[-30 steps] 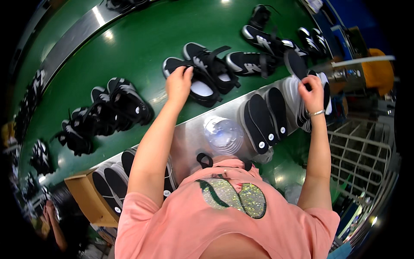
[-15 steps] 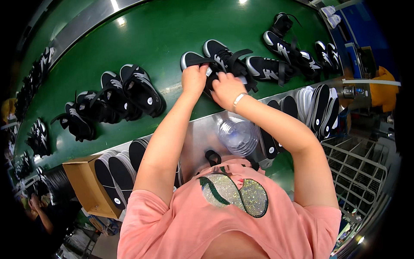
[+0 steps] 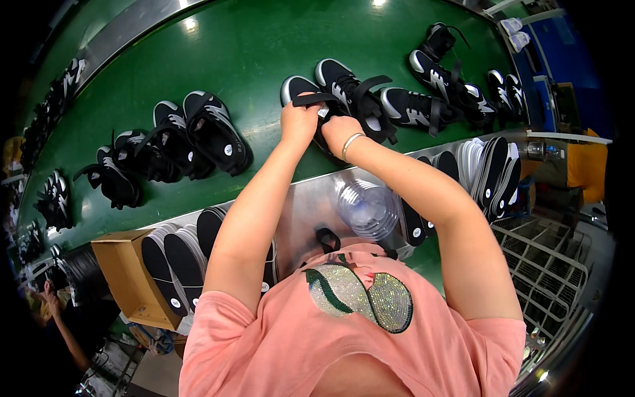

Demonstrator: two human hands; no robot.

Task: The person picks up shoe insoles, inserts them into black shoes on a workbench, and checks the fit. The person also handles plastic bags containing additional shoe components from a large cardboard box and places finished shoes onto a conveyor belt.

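A black sneaker with a silver-grey toe (image 3: 296, 88) lies on the green work surface in front of me, toe pointing away. My left hand (image 3: 300, 122) is closed on its black tongue or strap, where a small white label shows. My right hand (image 3: 341, 135) reaches into the shoe's opening, and its fingers are hidden there. Touching on the right, the matching black sneaker (image 3: 345, 85) has its strap folded up and a pale patch inside. Another black sneaker (image 3: 410, 106) lies on its side further right.
Several black sneakers (image 3: 213, 122) stand to the left, more at the far right. Along the near metal ledge are stacked insoles (image 3: 173, 261), a cardboard box (image 3: 135, 284) and a clear plastic tub (image 3: 367, 208). A wire basket (image 3: 539, 264) is at lower right. Another person's hand (image 3: 50, 301) shows at lower left.
My right hand has moved down and slightly left, its fingers going out of sight into the shoe. My left hand keeps its hold. The whole view has shifted slightly.
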